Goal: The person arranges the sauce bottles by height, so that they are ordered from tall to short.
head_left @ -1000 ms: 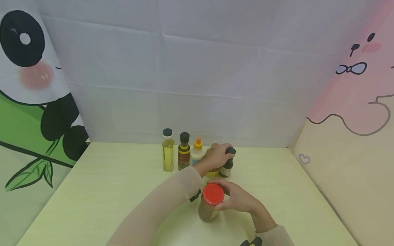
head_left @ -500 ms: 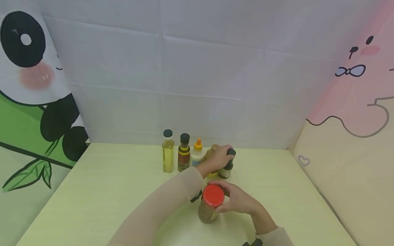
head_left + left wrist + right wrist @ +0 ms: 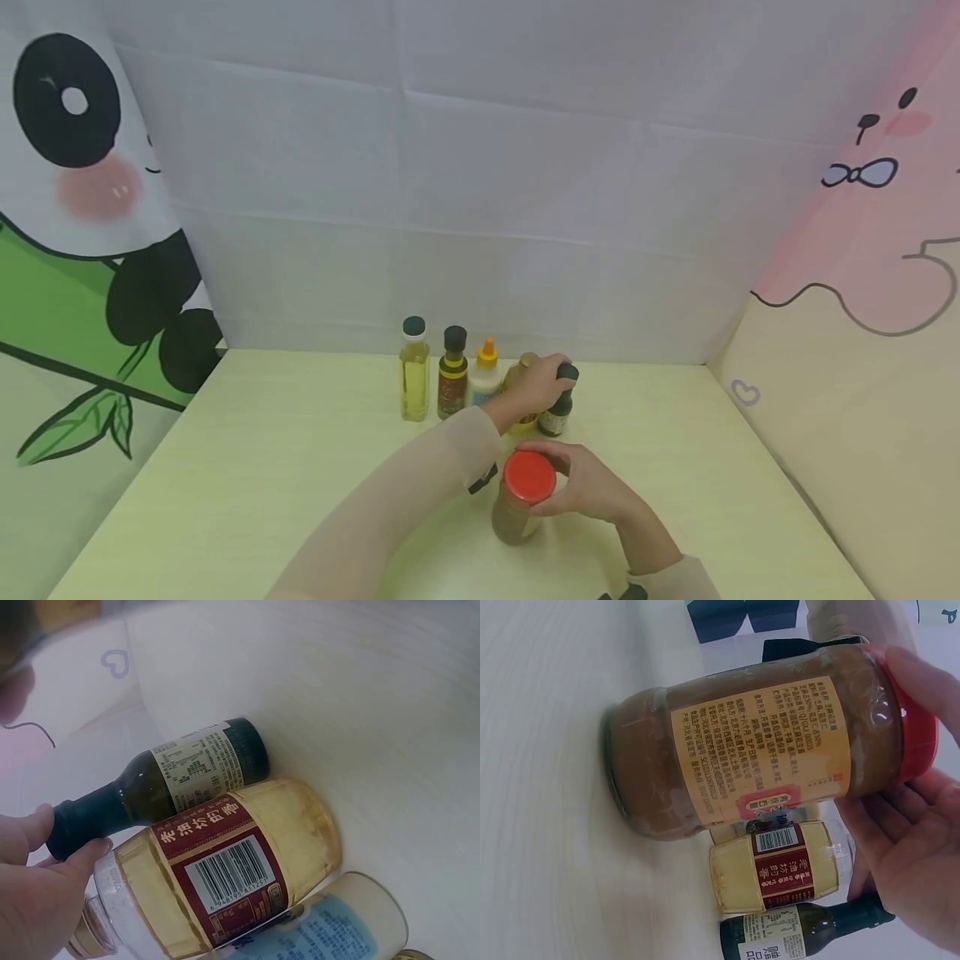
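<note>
In the head view my left hand (image 3: 536,389) reaches across to the right end of a row of bottles. Its thumb and fingers pinch the capped top of a small dark green glass bottle (image 3: 196,771) with a white label. Beside that bottle, partly behind the hand, is a golden oil bottle (image 3: 217,862) with a dark red label. My right hand (image 3: 588,483) grips a jar of brown paste (image 3: 769,742) near its red lid (image 3: 529,477). The jar is nearer to me than the row, and its yellowish label faces the right wrist camera.
Left of the oil bottle are a white squeeze bottle (image 3: 486,379) with an orange nozzle, a dark sauce bottle (image 3: 452,385) and a clear bottle of yellow liquid (image 3: 414,379). They stand on a pale table (image 3: 300,433) before a white cloth backdrop (image 3: 510,167). My left forearm crosses the table.
Both hands keep their holds on the green bottle and the jar. The head view has shifted slightly, so everything appears a little further right.
</note>
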The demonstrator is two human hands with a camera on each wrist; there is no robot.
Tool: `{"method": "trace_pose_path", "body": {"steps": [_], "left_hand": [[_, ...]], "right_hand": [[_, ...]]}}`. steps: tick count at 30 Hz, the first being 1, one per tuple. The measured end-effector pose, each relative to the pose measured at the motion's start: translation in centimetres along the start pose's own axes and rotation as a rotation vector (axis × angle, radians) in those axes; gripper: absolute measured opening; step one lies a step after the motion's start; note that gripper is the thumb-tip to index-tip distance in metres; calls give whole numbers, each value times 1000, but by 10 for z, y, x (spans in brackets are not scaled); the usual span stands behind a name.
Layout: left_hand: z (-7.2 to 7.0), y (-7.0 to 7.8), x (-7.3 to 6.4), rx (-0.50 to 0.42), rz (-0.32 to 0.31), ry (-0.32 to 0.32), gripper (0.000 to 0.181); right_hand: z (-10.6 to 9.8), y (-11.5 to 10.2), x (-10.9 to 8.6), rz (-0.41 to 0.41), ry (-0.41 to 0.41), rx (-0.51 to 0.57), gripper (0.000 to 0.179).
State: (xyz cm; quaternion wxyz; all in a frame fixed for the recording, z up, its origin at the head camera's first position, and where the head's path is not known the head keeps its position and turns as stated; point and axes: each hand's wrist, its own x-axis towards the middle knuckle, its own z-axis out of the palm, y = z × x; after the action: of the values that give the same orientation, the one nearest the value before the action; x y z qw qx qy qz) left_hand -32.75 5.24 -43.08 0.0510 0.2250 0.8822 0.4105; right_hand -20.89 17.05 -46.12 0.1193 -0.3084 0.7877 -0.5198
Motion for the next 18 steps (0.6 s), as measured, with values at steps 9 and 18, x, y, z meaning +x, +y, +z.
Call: {"method": "trace_pose_path", "body": {"steps": [9,18], "left_hand": [[3,-1,2,-1,-14,15,40],[2,0,0,-3,-5,18,40]], "right_hand": [[-4,-6,-3,12,23,-18,62],[-12,-9,-5,17,73,-26,64]]}}
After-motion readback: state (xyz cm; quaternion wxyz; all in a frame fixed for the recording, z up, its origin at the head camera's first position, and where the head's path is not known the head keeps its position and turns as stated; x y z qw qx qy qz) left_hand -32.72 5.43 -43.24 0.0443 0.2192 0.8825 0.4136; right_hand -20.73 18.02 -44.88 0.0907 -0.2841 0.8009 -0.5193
